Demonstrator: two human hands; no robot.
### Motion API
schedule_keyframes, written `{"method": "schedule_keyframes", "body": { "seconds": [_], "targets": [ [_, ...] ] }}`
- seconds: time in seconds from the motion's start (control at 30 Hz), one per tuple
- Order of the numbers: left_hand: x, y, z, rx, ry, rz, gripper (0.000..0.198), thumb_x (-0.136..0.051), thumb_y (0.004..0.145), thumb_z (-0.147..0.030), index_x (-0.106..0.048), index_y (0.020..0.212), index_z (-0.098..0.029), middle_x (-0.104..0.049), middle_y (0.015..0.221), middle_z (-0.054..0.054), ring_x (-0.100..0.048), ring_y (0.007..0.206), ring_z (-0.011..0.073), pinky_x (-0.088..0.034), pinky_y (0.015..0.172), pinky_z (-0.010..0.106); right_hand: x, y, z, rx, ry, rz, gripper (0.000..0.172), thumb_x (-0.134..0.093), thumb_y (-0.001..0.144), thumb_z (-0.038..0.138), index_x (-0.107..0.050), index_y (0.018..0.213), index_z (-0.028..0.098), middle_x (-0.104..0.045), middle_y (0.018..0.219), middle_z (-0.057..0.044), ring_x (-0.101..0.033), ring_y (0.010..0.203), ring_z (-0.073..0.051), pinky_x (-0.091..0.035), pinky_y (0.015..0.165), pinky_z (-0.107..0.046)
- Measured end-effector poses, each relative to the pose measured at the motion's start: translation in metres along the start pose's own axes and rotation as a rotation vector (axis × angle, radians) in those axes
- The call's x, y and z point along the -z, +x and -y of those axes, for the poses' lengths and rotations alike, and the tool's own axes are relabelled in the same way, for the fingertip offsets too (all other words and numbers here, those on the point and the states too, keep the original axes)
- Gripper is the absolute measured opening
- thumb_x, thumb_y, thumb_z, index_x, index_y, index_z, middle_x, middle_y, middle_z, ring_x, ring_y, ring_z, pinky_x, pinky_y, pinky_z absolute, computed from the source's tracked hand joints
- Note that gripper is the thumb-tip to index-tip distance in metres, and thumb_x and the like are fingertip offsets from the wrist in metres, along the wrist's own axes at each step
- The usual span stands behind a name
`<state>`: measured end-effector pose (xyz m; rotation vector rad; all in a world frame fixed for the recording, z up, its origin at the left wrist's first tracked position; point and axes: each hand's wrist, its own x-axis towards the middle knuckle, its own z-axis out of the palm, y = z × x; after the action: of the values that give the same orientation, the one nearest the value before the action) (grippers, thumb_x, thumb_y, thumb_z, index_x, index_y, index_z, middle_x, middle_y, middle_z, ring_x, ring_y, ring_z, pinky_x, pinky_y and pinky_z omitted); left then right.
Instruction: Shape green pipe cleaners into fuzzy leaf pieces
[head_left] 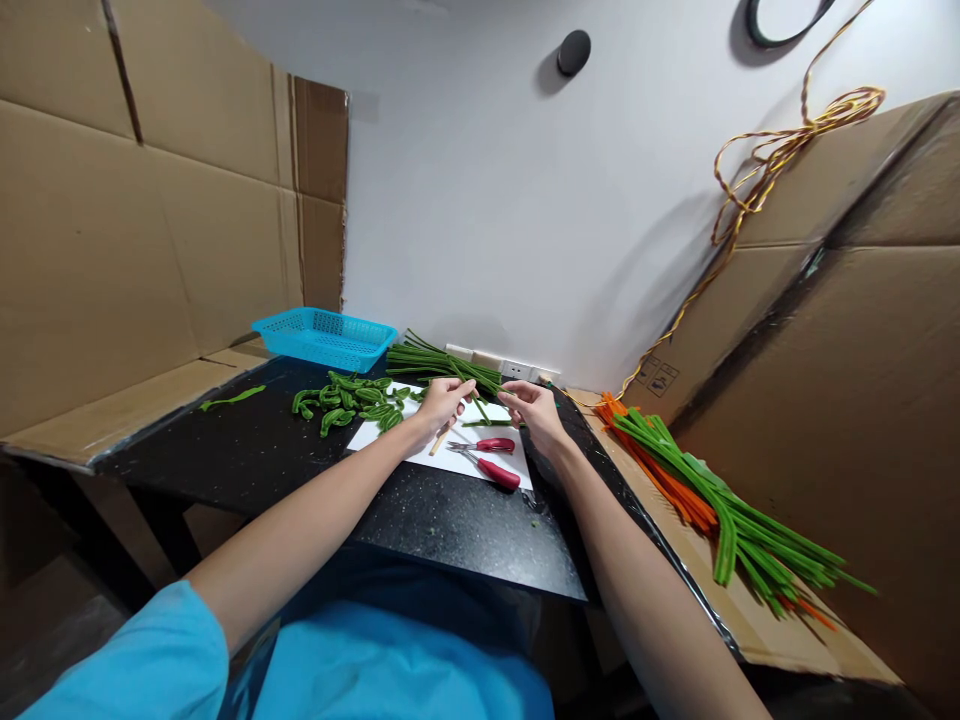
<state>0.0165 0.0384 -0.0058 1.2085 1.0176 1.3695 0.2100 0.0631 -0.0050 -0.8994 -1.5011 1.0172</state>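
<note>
My left hand [444,402] is closed in a pinch on a thin wooden stick [441,438] and the end of a green strip [486,410] above a white sheet of paper [420,440]. My right hand [534,410] is closed too, pinching the same green strip from the right side. Red-handled pliers [487,458] lie on the paper just below both hands. A pile of curled green pieces [349,398] rests left of my left hand.
A blue plastic basket [324,336] stands at the back left of the black table [300,470]. A bundle of long green strips [439,362] lies behind the hands. More green and orange strips [712,500] lie on cardboard at the right. Cardboard walls flank both sides.
</note>
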Motion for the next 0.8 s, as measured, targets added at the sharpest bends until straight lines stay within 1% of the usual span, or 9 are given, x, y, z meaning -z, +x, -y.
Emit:
{"method": "schedule_keyframes", "body": {
  "seconds": [0.2, 0.27, 0.37, 0.43, 0.5, 0.57, 0.63, 0.73, 0.8],
  "targets": [
    [-0.003, -0.003, 0.001, 0.025, 0.051, 0.067, 0.035, -0.069, 0.096, -0.035, -0.065, 0.067, -0.015, -0.047, 0.053, -0.003, -0.041, 0.039, 0.0064, -0.020, 0.036, 0.018, -0.003, 0.000, -0.002, 0.034, -0.093, 0.005, 0.040, -0.088, 0.064, 0.050, -0.074, 0.086, 0.020, -0.054, 0.054, 0.005, -0.042, 0.043, -0.010, -0.035, 0.039, -0.026],
    [-0.003, -0.003, 0.002, 0.020, 0.072, 0.083, 0.037, -0.068, 0.096, -0.034, -0.063, 0.064, -0.015, -0.045, 0.050, -0.003, -0.038, 0.037, 0.0060, -0.018, 0.036, 0.019, -0.004, 0.000, -0.005, 0.043, -0.149, 0.016, 0.039, -0.087, 0.066, 0.051, -0.073, 0.083, 0.019, -0.055, 0.054, 0.003, -0.043, 0.043, -0.011, -0.036, 0.039, -0.026],
    [-0.003, -0.003, 0.004, 0.007, 0.098, 0.103, 0.043, -0.066, 0.097, -0.033, -0.057, 0.059, -0.017, -0.041, 0.045, -0.005, -0.030, 0.033, 0.0051, -0.016, 0.036, 0.021, -0.003, 0.001, -0.010, 0.063, -0.257, 0.041, 0.036, -0.081, 0.072, 0.053, -0.073, 0.079, 0.018, -0.057, 0.054, 0.001, -0.043, 0.043, -0.012, -0.036, 0.040, -0.027],
    [-0.002, -0.004, 0.004, -0.008, 0.108, 0.115, 0.047, -0.064, 0.098, -0.032, -0.053, 0.056, -0.017, -0.040, 0.044, -0.005, -0.030, 0.033, 0.0050, -0.016, 0.037, 0.021, -0.003, 0.002, -0.011, 0.090, -0.349, 0.060, 0.033, -0.077, 0.076, 0.051, -0.074, 0.078, 0.018, -0.058, 0.056, 0.000, -0.045, 0.046, -0.012, -0.036, 0.043, -0.027],
    [-0.002, -0.004, 0.005, -0.018, 0.113, 0.122, 0.048, -0.062, 0.099, -0.031, -0.051, 0.055, -0.017, -0.040, 0.043, -0.005, -0.031, 0.033, 0.0056, -0.017, 0.037, 0.021, -0.002, 0.001, -0.010, 0.127, -0.457, 0.069, 0.029, -0.075, 0.078, 0.047, -0.075, 0.078, 0.019, -0.062, 0.059, -0.001, -0.049, 0.051, -0.014, -0.038, 0.049, -0.027],
    [-0.003, -0.004, 0.006, -0.020, 0.115, 0.124, 0.046, -0.063, 0.099, -0.031, -0.054, 0.056, -0.017, -0.039, 0.041, -0.005, -0.032, 0.032, 0.0064, -0.018, 0.037, 0.021, -0.004, -0.001, -0.007, 0.166, -0.577, 0.057, 0.023, -0.075, 0.080, 0.043, -0.076, 0.081, 0.020, -0.065, 0.065, -0.002, -0.053, 0.057, -0.016, -0.037, 0.054, -0.027],
    [-0.003, -0.003, 0.007, -0.025, 0.110, 0.120, 0.042, -0.066, 0.097, -0.029, -0.058, 0.058, -0.016, -0.040, 0.042, -0.005, -0.033, 0.033, 0.0066, -0.019, 0.037, 0.021, -0.008, -0.005, -0.002, 0.200, -0.699, 0.029, 0.018, -0.075, 0.082, 0.040, -0.077, 0.089, 0.023, -0.067, 0.070, -0.002, -0.055, 0.062, -0.017, -0.034, 0.057, -0.027],
    [-0.004, -0.002, 0.008, -0.041, 0.080, 0.101, 0.037, -0.069, 0.094, -0.025, -0.060, 0.060, -0.014, -0.045, 0.046, -0.004, -0.035, 0.036, 0.0057, -0.021, 0.037, 0.019, -0.017, -0.012, 0.008, 0.239, -0.868, -0.003, 0.019, -0.072, 0.088, 0.038, -0.076, 0.103, 0.027, -0.068, 0.072, -0.001, -0.057, 0.065, -0.018, -0.030, 0.060, -0.027],
    [-0.004, -0.001, 0.007, -0.044, 0.046, 0.081, 0.033, -0.070, 0.093, -0.025, -0.061, 0.064, -0.014, -0.047, 0.050, -0.004, -0.037, 0.038, 0.0058, -0.023, 0.037, 0.019, -0.023, -0.016, 0.013, 0.253, -0.955, -0.013, 0.021, -0.065, 0.095, 0.039, -0.073, 0.110, 0.028, -0.070, 0.075, -0.001, -0.060, 0.067, -0.020, -0.029, 0.061, -0.028]
  ]
}}
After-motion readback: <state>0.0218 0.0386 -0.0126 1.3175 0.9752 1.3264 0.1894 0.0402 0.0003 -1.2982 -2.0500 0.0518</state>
